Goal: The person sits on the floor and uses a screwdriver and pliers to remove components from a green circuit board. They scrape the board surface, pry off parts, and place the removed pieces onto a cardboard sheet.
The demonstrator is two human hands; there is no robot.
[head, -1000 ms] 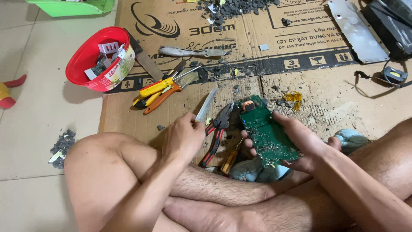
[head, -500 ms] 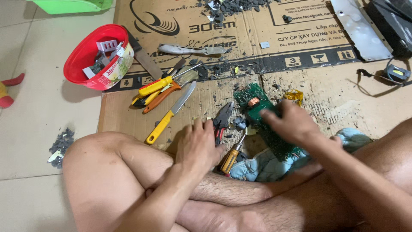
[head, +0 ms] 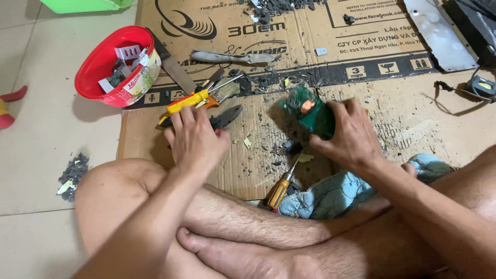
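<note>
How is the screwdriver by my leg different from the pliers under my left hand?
The screwdriver has an orange handle and a thin straight shaft; the pliers have dark pointed tips. The screwdriver lies untouched beside the blue cloth, while the left hand covers the pliers' handles. Both rest on the cardboard.

Bare cardboard sheet (head: 403, 124) right of the right hand (head: 351, 135) lies open; pliers (head: 223, 117), screwdriver (head: 281, 187) and grey debris (head: 283, 147) crowd the gap between hands.
</note>
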